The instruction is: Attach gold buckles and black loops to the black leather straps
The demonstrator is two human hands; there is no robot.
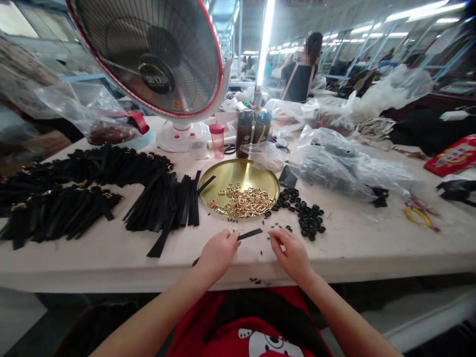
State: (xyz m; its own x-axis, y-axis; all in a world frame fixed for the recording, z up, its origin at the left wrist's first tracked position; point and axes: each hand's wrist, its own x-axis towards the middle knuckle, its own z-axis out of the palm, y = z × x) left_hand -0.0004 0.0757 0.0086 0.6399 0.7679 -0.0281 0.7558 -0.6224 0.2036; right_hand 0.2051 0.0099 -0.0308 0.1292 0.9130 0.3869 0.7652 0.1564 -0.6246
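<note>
Near the table's front edge, my left hand (220,252) pinches a short black strap (250,233), whose free end points right. Just past that end is my right hand (289,252), thumb and fingertips pressed together; whatever lies between them is too small to make out. Beyond both hands sits a round gold tray (238,171) with a heap of small gold buckles (251,202) in it. Black ring-shaped pieces (311,220) lie in a pile right of the tray. A bunch of loose black straps (163,201) is spread to its left, one strap resting over the rim.
Black straps with gold buckles (63,213) are piled at the left. A large fan (156,64) stands behind them. Clear plastic bags (334,158) and yellow-handled pliers (418,215) lie to the right. Behind the tray are a pink-lidded jar (217,141) and a dark container (247,134).
</note>
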